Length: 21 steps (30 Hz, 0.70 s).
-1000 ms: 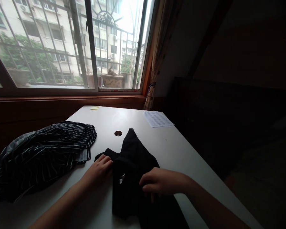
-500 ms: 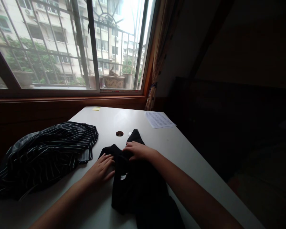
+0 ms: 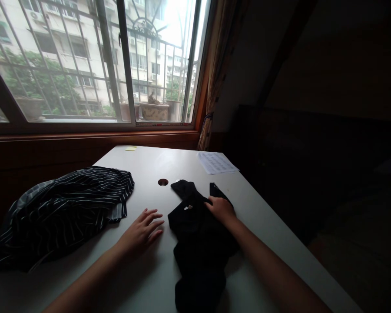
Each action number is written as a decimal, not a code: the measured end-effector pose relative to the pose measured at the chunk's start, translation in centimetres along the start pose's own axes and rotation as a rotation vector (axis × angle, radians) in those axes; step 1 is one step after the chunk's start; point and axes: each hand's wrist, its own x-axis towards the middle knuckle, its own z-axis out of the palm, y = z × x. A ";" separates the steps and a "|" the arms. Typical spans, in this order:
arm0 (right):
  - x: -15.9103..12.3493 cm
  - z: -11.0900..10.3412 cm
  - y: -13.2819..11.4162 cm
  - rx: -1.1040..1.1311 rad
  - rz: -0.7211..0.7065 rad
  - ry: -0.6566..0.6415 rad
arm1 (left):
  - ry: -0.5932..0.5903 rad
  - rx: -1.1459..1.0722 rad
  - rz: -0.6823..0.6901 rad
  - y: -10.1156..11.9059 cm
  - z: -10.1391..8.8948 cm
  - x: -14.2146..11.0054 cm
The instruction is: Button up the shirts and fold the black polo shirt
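Note:
A black garment [image 3: 198, 243] with a small white label [image 3: 188, 208] near its upper edge lies crumpled on the white table [image 3: 150, 163]. My right hand [image 3: 222, 209] is closed on the garment's upper right part, its fingers pinching the cloth. To the left of the garment, my left hand [image 3: 147, 227] is open above the table, fingers apart and holding nothing. The garment's lower end runs out at the bottom of the view, so its full shape is hidden.
A heap of black-and-white striped cloth [image 3: 74, 208] covers the table's left side. Beyond the hands are a round cable hole [image 3: 163, 182], printed sheets [image 3: 217, 162] and a yellow sticky note [image 3: 130, 148]. A barred window [image 3: 94, 65] stands behind the table.
My right hand has moved right and pulled the black garment with it. My left hand has let go of the cloth and is now apart from it.

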 end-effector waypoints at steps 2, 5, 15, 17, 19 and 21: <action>-1.1 0.2 1.1 0.042 0.088 0.010 | -0.016 -0.034 0.000 0.5 0.0 0.2; -2.2 0.3 1.8 0.129 0.140 -0.041 | -0.068 -0.095 -0.047 1.4 -0.3 0.5; -8.4 -1.7 -0.1 0.769 -0.202 -0.434 | -0.111 -0.264 -0.145 2.2 -1.4 0.3; -9.7 -2.3 -0.4 0.892 -0.316 -0.461 | -0.093 -0.302 -0.176 1.9 -1.6 0.3; -10.4 -2.7 -0.5 0.837 -0.394 -0.366 | -0.084 -0.349 -0.212 1.9 -2.0 0.3; -10.6 -2.9 -0.4 0.724 -0.444 -0.206 | -0.108 -0.447 -0.229 2.2 -2.5 0.4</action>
